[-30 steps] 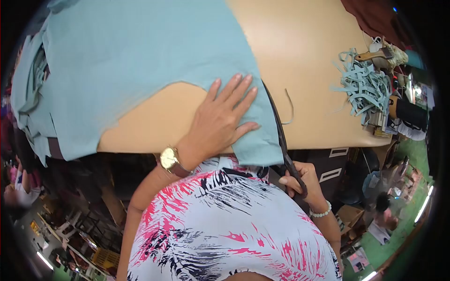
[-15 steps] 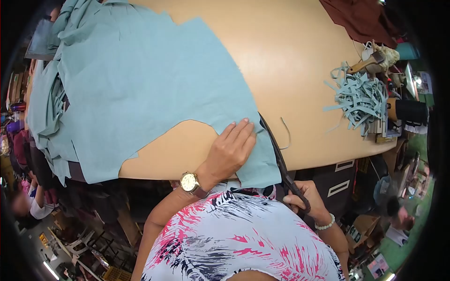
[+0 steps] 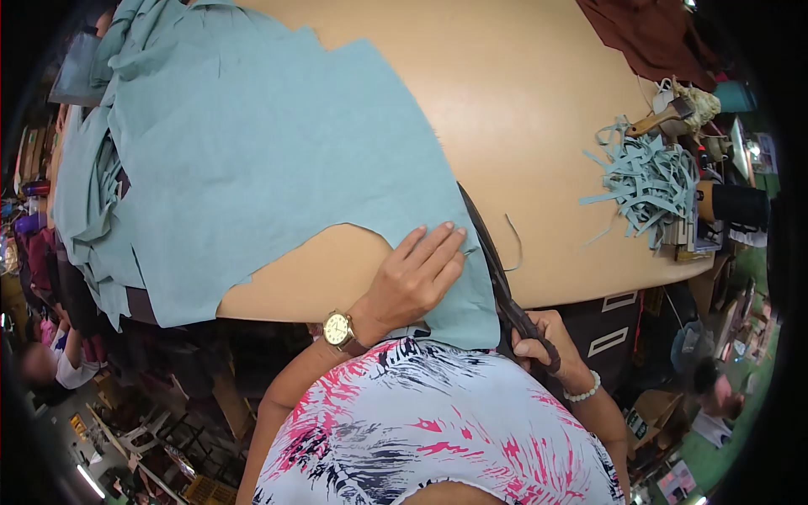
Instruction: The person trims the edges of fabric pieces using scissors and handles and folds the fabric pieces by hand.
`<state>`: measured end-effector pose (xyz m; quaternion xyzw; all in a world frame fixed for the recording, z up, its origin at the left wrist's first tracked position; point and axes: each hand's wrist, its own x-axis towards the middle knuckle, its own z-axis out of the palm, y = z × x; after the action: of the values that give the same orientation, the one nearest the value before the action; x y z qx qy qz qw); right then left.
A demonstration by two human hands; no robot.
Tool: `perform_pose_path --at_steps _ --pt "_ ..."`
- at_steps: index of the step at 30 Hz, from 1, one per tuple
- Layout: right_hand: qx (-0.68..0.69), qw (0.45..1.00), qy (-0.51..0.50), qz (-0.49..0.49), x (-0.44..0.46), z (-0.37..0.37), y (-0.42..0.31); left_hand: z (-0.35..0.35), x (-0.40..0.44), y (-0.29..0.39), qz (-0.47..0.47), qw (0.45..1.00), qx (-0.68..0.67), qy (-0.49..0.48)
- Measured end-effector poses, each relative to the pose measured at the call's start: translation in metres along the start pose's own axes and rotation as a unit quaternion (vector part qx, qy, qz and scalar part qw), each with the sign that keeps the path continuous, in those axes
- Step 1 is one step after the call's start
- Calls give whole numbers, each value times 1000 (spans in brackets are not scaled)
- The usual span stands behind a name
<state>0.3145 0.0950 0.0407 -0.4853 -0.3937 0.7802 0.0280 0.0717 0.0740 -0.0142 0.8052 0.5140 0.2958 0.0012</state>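
**Blue-green fabric held flat at the table's edge, shears along its right border**

The blue-green fabric (image 3: 278, 160) is spread over the left and middle of the tan tabletop (image 3: 539, 109), with loose folds gathered at the far left and its near right corner reaching the wearer's printed top (image 3: 421, 412). It is pressed down by the left hand (image 3: 418, 278), which is laid palm down, fingers extended, with nothing seen in its grasp. The handles of the dark shears (image 3: 515, 313) are gripped by the right hand (image 3: 547, 341), just below the table's edge; whether the blades are parted cannot be told.

Cutting is judged to be partly done: a curved recess is shaped in the near edge, and a notch is seen at the far one. A thin curled strip (image 3: 516, 244) is left beside the shears, and a heap of matching strips (image 3: 648, 177) is piled at the right, near a wooden-handled brush (image 3: 661, 118). The fabric along the blades appears uncut, but how much is left cannot be judged.

No brand or wording can be read; the markings on the wristwatch (image 3: 337, 329) are too small.
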Motion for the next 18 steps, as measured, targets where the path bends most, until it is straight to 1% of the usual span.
perform_pose_path --at_steps 4,18 --pt "10 1000 4 0 -1 2 2 -2 0 2 -11 1000 -4 -8" --pt "18 1000 18 3 -7 3 10 0 2 5 -3 1000 -15 -26"
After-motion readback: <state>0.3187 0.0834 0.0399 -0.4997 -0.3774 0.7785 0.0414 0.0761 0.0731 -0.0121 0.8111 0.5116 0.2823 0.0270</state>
